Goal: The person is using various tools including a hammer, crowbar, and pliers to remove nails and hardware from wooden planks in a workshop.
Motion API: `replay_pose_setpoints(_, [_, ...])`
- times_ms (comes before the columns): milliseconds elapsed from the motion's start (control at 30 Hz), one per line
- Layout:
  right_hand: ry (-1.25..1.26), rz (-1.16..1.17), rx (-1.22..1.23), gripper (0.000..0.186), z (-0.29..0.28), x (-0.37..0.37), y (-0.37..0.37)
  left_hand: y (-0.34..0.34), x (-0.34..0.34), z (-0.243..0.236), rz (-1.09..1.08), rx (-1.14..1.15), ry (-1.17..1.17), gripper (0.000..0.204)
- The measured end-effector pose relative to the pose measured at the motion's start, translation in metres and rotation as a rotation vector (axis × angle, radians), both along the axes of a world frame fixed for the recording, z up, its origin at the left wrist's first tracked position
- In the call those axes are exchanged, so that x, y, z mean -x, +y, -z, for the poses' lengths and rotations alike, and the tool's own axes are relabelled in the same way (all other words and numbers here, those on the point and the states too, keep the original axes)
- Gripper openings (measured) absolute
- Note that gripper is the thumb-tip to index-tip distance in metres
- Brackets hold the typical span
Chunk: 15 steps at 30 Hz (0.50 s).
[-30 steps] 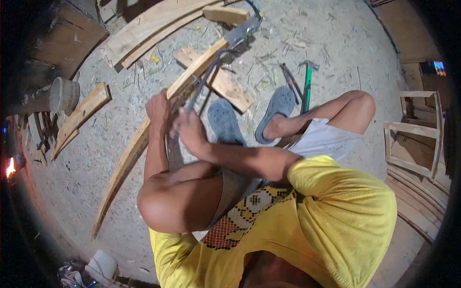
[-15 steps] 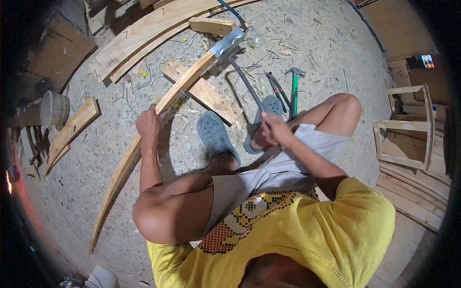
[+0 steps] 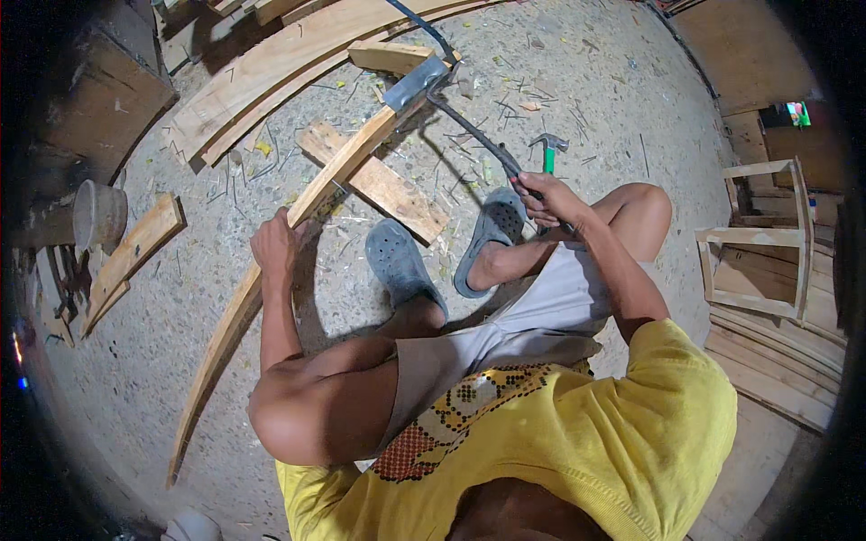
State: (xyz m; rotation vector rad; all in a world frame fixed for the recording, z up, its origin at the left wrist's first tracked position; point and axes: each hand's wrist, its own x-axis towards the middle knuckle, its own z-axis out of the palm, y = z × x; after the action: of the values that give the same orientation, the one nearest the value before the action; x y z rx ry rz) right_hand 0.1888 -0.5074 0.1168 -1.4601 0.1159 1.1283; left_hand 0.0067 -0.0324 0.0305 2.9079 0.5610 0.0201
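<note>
My left hand is closed around a long, narrow, slightly curved wooden strip, which slants from the lower left toward the far middle. A grey metal piece sits on the strip's far end. My right hand is wrapped around a dark metal bar whose bent far end meets the strip beside that metal piece. Under the strip, crossing it, lies a short wooden board. A claw hammer with a green handle lies on the floor near my right hand, which partly covers it.
Long curved boards and a small block lie at the far left. A dark cable-like length reaches the metal piece. A bucket and plank are left; a wooden frame stands right. Nails litter the floor.
My right hand has moved rightward and slightly away from me with the bar, whose near end swung right. It now covers most of the pliers and the hammer's handle. My left hand stays on the strip.
</note>
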Motion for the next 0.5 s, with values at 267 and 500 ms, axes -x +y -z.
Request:
replay_pose_setpoints(267, [-0.121, 0.327, -0.017, 0.039, 0.031, 0.090, 0.098, 0.004, 0.005, 0.000, -0.023, -0.021, -0.060, 0.051])
replay_pose_setpoints(500, [-0.303, 0.621, 0.034, 0.034, 0.102, 0.129, 0.216, -0.008, 0.007, 0.000, -0.068, -0.016, 0.068, 0.050])
